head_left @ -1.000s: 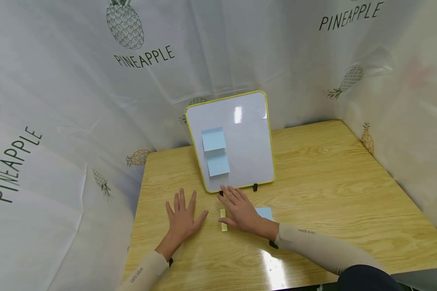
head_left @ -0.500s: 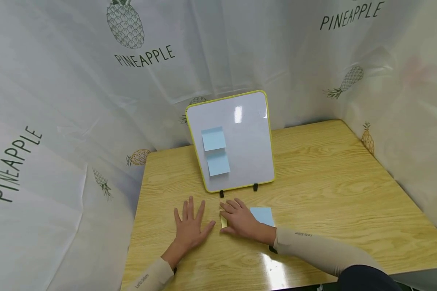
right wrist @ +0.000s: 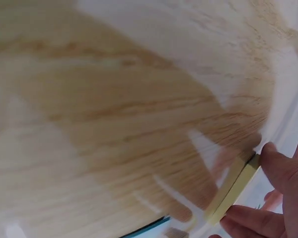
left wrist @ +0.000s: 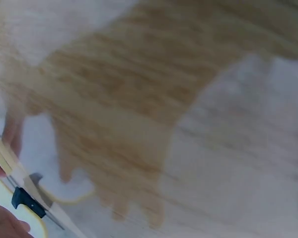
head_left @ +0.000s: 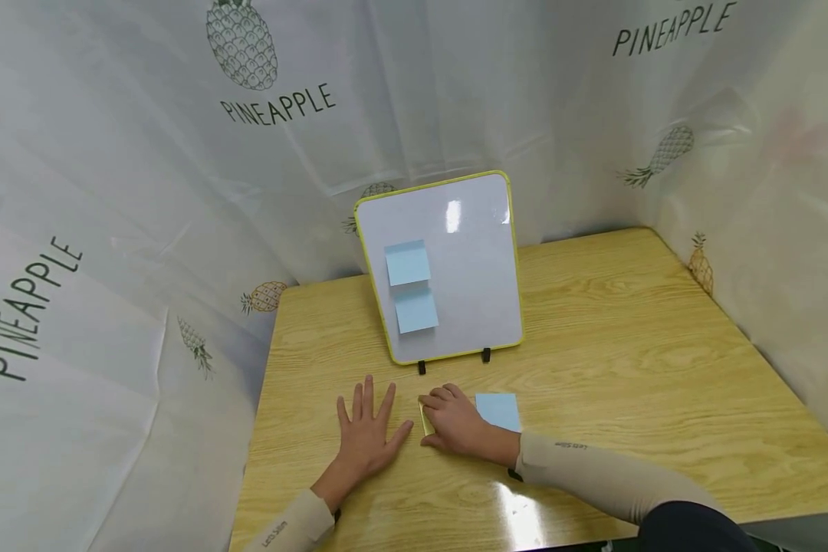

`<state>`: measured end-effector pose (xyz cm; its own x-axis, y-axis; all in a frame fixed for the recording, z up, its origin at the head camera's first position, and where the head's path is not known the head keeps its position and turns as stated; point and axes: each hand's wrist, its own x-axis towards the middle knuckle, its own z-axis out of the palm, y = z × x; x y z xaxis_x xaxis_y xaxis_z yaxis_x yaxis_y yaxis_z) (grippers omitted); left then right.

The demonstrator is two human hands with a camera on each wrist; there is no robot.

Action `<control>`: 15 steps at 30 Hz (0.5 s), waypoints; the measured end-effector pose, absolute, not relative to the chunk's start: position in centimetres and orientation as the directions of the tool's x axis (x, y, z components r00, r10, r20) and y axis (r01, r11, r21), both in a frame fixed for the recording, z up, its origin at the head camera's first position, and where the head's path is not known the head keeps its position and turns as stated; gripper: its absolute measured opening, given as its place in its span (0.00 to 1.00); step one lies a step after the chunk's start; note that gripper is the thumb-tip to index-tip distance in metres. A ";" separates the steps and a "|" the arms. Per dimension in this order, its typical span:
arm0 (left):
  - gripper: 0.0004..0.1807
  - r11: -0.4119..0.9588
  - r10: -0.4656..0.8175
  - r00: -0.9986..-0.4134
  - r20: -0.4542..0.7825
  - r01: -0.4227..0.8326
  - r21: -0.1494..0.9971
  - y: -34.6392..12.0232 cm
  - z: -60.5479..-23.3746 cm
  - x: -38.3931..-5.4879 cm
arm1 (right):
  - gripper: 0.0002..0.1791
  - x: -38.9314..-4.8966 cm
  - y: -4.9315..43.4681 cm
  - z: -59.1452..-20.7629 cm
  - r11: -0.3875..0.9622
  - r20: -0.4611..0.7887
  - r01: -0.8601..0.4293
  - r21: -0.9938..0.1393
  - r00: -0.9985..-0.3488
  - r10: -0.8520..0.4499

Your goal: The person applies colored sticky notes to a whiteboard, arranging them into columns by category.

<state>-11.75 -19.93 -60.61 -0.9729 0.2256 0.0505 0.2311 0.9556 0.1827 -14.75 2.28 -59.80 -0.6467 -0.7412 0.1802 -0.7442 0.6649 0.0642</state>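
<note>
In the head view, my right hand (head_left: 458, 422) grips a narrow yellow strip, which looks like a pad of sticky notes (head_left: 427, 421), on the table below the whiteboard. The right wrist view shows the pad (right wrist: 242, 186) edge-on, with the thumb at one end and fingertips at the other. My left hand (head_left: 363, 441) lies palm down to the left, fingers spread, holding nothing; its thumb tip points toward the yellow pad. A light blue sticky note or pad (head_left: 498, 412) lies just right of my right hand, its lower edge partly behind the wrist.
A yellow-framed whiteboard (head_left: 472, 284) leans upright at the back on black feet (head_left: 486, 355). Two blue sticky notes, an upper one (head_left: 409, 264) and a lower one (head_left: 417, 313), are stuck on its left half. A pineapple-print curtain (head_left: 455, 92) surrounds the wooden table (head_left: 628, 330).
My right hand has drawn back from the whiteboard's foot and closed its fingers over the yellow pad. My left hand has shifted right and slightly nearer the front edge, staying spread.
</note>
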 end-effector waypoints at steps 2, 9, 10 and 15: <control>0.41 0.955 0.231 -0.971 0.063 0.239 0.178 -19.9 -60.7 -11.8 | 0.30 -14.8 2.2 -59.7 0.667 0.186 -0.742 0.068 -0.647 -0.739; 0.41 0.944 0.249 -0.964 0.097 0.264 0.196 -19.8 -60.9 -11.9 | 0.22 -15.4 1.9 -58.9 0.671 0.168 -0.740 0.039 -0.657 -0.735; 0.41 0.944 0.251 -0.963 0.095 0.266 0.195 -19.8 -60.9 -11.9 | 0.21 -15.4 1.9 -58.8 0.667 0.165 -0.744 0.046 -0.653 -0.739; 0.41 0.940 0.264 -0.959 0.099 0.279 0.197 -19.6 -60.8 -12.0 | 0.15 -15.6 1.9 -58.5 0.622 0.149 -0.779 0.078 -0.607 -0.780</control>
